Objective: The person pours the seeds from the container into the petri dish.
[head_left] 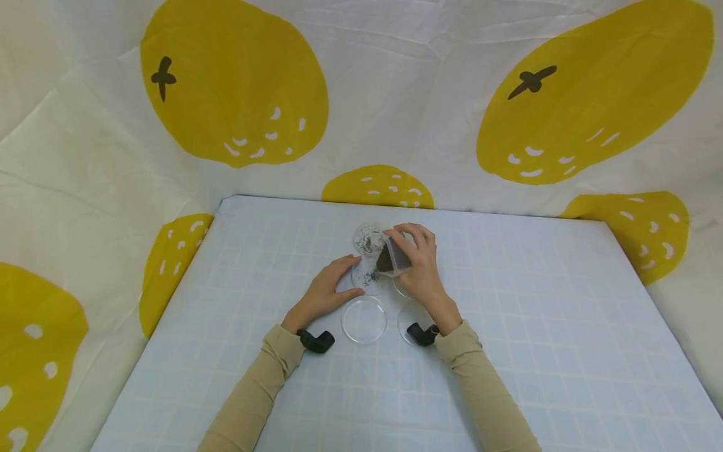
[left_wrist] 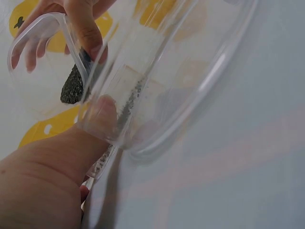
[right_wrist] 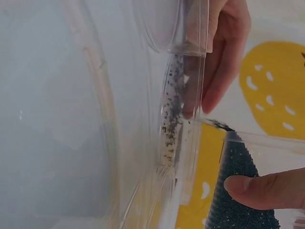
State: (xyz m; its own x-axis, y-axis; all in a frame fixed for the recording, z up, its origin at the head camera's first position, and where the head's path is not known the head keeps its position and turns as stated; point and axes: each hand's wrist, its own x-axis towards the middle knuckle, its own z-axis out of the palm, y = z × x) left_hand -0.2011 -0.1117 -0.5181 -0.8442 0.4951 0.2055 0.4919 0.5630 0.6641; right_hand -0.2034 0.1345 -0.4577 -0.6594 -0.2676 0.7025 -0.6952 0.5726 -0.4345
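My right hand (head_left: 422,267) grips a clear plastic container (head_left: 401,253), tipped to the left, with dark granules (head_left: 386,258) heaped against its lower side. In the right wrist view, some granules (right_wrist: 217,125) trail off the container's lip. Beneath the lip stands a clear round dish (head_left: 356,284) with dark specks scattered over its bottom. Thumb and fingers of my left hand (head_left: 324,292) hold this dish from the left; the thumb (left_wrist: 106,112) lies at its near side. Just beyond sits another clear dish (head_left: 355,242), speckled with dark granules.
Nearer me are two clear round dishes: a left one (head_left: 364,343) and a right one (head_left: 398,326), partly under my right wrist. Another dish rim (head_left: 398,290) peeks out below my right hand. The pale checked tabletop (head_left: 271,270) meets a fruit-print cloth (head_left: 395,125) behind.
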